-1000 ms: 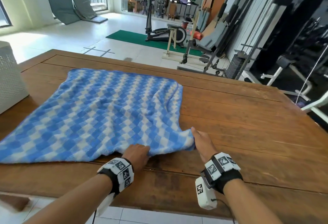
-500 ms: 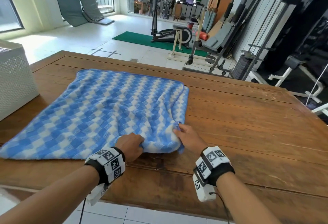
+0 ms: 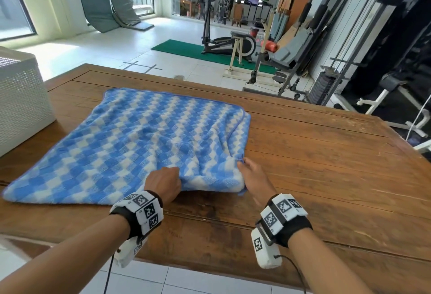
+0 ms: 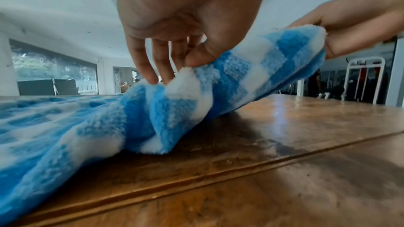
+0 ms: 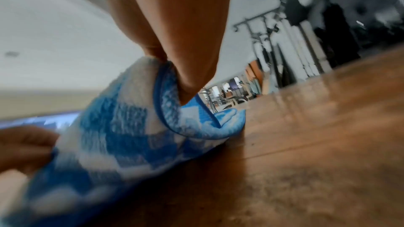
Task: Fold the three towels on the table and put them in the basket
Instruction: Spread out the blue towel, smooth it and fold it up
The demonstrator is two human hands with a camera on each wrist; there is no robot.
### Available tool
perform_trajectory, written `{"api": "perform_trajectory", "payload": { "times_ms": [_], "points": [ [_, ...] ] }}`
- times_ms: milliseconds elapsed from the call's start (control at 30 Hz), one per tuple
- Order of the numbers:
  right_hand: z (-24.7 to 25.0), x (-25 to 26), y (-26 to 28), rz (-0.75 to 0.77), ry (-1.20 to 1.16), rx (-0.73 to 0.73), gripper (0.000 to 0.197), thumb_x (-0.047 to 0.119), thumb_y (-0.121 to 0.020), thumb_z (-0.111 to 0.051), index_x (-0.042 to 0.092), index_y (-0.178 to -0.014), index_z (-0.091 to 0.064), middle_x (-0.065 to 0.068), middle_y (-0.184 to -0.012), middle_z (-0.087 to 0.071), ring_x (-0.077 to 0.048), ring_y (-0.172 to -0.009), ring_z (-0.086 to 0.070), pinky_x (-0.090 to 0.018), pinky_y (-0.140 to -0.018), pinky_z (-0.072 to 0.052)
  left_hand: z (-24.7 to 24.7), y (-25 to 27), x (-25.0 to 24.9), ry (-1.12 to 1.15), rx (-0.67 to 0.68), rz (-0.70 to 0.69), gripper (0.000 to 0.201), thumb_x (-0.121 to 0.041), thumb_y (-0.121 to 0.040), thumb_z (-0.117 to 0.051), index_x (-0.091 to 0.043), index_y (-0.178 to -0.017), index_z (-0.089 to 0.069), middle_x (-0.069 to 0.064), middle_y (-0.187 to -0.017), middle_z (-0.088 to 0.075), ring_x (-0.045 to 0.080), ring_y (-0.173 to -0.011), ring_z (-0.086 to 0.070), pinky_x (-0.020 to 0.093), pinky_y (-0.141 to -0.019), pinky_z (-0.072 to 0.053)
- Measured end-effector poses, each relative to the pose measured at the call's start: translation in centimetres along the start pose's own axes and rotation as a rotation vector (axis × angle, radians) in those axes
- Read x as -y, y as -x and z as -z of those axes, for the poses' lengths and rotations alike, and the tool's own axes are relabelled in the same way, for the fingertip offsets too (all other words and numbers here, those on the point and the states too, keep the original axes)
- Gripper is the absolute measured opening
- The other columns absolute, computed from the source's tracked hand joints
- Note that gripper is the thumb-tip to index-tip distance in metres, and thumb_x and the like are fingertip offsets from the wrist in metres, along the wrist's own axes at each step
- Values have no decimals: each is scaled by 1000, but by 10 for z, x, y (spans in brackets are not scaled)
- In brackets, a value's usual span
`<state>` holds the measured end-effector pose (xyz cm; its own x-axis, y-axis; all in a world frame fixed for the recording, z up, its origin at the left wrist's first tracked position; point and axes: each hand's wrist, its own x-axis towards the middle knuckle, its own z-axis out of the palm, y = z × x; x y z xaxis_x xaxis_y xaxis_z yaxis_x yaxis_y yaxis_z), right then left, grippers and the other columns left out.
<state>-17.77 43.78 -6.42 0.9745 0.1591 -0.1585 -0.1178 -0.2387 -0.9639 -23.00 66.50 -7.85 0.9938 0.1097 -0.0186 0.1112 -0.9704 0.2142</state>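
A blue-and-white checked towel lies spread on the wooden table, doubled over. My left hand pinches its near edge between thumb and fingers. My right hand pinches the near right corner, which is lifted a little off the wood. The two hands are a short span apart on the same edge. The white woven basket stands at the table's left end. No other towel shows.
Bare table wood stretches to the right of the towel and in front of it. Beyond the far edge lie a tiled floor, an elliptical trainer on a green mat and a weight machine at the right.
The near right corner has been drawn left and gathered; both hands now hold the towel's near edge, closer together than one second ago. The camera has come closer and the near edge has risen slightly.
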Motion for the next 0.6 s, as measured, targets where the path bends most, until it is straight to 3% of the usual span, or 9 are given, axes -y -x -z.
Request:
{"api": "perform_trajectory", "payload": {
  "times_ms": [67, 167, 200, 267, 367, 433, 533, 600],
  "points": [
    [2, 2, 1, 27, 167, 116, 23, 35, -91, -61, 22, -110, -59, 1, -106, -67, -16, -85, -67, -28, -50, -53, 7, -2, 0, 130, -63, 31, 25, -17, -96, -38, -12, -72, -35, 6, -73, -46, 28, -67, -46, 32, -60, -33],
    [5, -6, 1, 98, 209, 233, 66, 21, -68, -77, 11, -128, -52, 0, -121, -63, -16, -105, -64, -27, -76, -55, 22, -7, 2, 256, -159, 65, 19, -17, -95, -41, -5, -81, -45, 9, -77, -52, 31, -71, -51, 34, -61, -35],
    [5, -7, 2, 128, 227, 234, 65, 11, -67, -76, 10, -127, -52, -1, -120, -63, -15, -106, -63, -25, -80, -54, 27, -9, 2, 274, -185, 75, 18, -16, -94, -42, -4, -82, -47, 9, -77, -53, 31, -72, -52, 34, -61, -36],
    [4, -8, 4, 184, 261, 163, 43, -5, -73, -68, 15, -110, -60, 0, -107, -67, -14, -97, -64, -22, -76, -52, 35, -13, 3, 296, -210, 76, 18, -17, -94, -42, -6, -80, -46, 9, -76, -53, 32, -72, -54, 34, -60, -36],
    [3, -4, 3, 227, 341, -125, 18, -3, -84, -54, 13, -87, -61, -2, -85, -67, -17, -80, -61, -21, -61, -45, 41, -15, 4, 295, -206, 54, 20, -17, -94, -40, -9, -76, -43, 8, -72, -52, 28, -65, -50, 33, -57, -34],
    [5, -3, -2, 119, 399, -300, 17, -4, -84, -50, 10, -84, -60, -2, -77, -60, -20, -77, -55, -22, -56, -40, 42, -12, 3, 295, -192, 46, 19, -17, -94, -39, -9, -77, -44, 6, -73, -52, 25, -64, -47, 32, -57, -33],
    [8, -5, -10, 38, 314, -379, 22, -3, -82, -45, 12, -76, -61, -10, -77, -65, -31, -81, -62, -37, -70, -53, 41, -10, 5, 296, -178, 27, 19, -17, -94, -39, -9, -78, -45, 8, -75, -53, 26, -67, -48, 32, -58, -33],
    [5, -2, -12, 20, 74, -361, 24, 1, -83, -44, 16, -74, -61, -13, -84, -69, -35, -88, -66, -51, -83, -55, 38, -9, 6, 304, -144, 3, 21, -16, -93, -39, -10, -73, -41, 9, -73, -52, 26, -65, -46, 32, -56, -31]
  ]
}}
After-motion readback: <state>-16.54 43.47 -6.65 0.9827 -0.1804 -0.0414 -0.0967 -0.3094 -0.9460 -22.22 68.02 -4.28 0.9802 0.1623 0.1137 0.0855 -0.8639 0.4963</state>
